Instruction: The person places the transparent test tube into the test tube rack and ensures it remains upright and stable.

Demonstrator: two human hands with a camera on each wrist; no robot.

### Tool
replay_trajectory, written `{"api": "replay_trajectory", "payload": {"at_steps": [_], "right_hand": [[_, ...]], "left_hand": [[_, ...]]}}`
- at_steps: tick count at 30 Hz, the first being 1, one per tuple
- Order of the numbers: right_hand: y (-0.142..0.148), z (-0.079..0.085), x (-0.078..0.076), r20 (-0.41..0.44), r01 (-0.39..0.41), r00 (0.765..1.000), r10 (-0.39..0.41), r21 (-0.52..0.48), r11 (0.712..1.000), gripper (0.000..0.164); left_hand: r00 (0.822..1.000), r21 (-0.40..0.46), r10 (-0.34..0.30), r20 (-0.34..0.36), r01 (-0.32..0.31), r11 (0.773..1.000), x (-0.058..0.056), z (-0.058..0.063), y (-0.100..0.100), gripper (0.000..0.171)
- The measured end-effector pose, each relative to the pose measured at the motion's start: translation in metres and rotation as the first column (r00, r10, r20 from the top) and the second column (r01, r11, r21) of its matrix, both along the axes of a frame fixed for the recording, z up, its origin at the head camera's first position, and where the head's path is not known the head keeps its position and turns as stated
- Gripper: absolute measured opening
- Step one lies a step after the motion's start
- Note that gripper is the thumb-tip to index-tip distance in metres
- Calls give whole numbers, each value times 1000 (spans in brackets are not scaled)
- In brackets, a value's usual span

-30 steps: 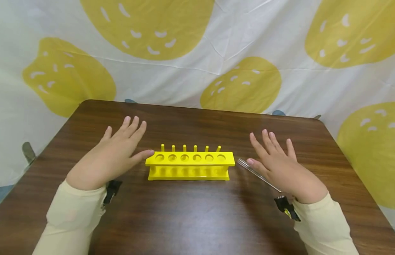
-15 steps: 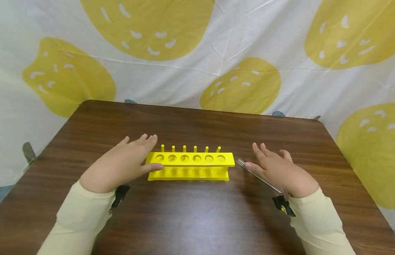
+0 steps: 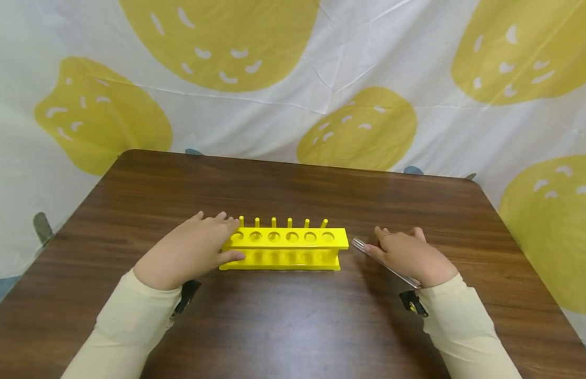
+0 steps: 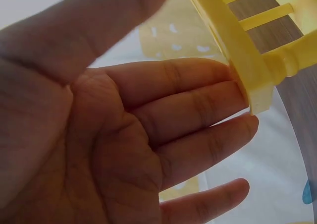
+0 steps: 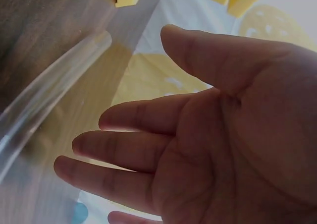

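Note:
A yellow test tube rack (image 3: 293,239) stands on the table, with a row of round holes and upright pegs behind them. My left hand (image 3: 186,252) is at its left end, thumb in front and the other fingers toward the back. In the left wrist view those fingers (image 4: 198,102) are nearly straight, and their tips meet or come very close to the rack's end piece (image 4: 255,80). Clear test tubes (image 3: 387,266) lie slantwise right of the rack; how many is unclear. Over them hovers my right hand (image 3: 411,255), its fingers (image 5: 124,149) extended and holding nothing.
The dark wood-grain table (image 3: 283,326) runs back to a white curtain (image 3: 255,126) printed with yellow lemon shapes. Each wrist carries a black strap buckle, such as the right one (image 3: 413,302).
Both hands have come down from a spread, raised pose. My left hand has moved right to the rack's end; the right has sunk and shifted slightly toward the test tubes. Rack and tubes stay put.

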State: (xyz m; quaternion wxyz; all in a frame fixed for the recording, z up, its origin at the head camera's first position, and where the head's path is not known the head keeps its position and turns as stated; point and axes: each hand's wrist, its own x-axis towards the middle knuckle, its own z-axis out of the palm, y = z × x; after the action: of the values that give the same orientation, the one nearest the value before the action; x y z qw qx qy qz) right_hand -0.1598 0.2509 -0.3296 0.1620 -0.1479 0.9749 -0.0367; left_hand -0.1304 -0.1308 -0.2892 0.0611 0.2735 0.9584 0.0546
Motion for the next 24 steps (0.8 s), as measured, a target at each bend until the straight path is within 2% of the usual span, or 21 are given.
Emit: {"api": "replay_trajectory", "payload": {"at_steps": [6,11,16,24], "right_hand": [[-7,-9,-3,-57,-35,998,37,37,999,55],[-9,-17,-4,-146,-44,988,49,37,998,25],[-13,-23,-5,-249,-49,967,59,48,998,33],[-19,-35,-6,-385,-67,917,102,103,992,32]], "left_hand": [[999,-19,15,-35,-16,1000,0,-5,3,54],[989,-36,-13,-144,8,999,1,-11,6,48],[965,-30,-45,-257,39,999,1,-15,7,40],[961,-12,-39,-274,37,999,-2,-18,9,36]]}}
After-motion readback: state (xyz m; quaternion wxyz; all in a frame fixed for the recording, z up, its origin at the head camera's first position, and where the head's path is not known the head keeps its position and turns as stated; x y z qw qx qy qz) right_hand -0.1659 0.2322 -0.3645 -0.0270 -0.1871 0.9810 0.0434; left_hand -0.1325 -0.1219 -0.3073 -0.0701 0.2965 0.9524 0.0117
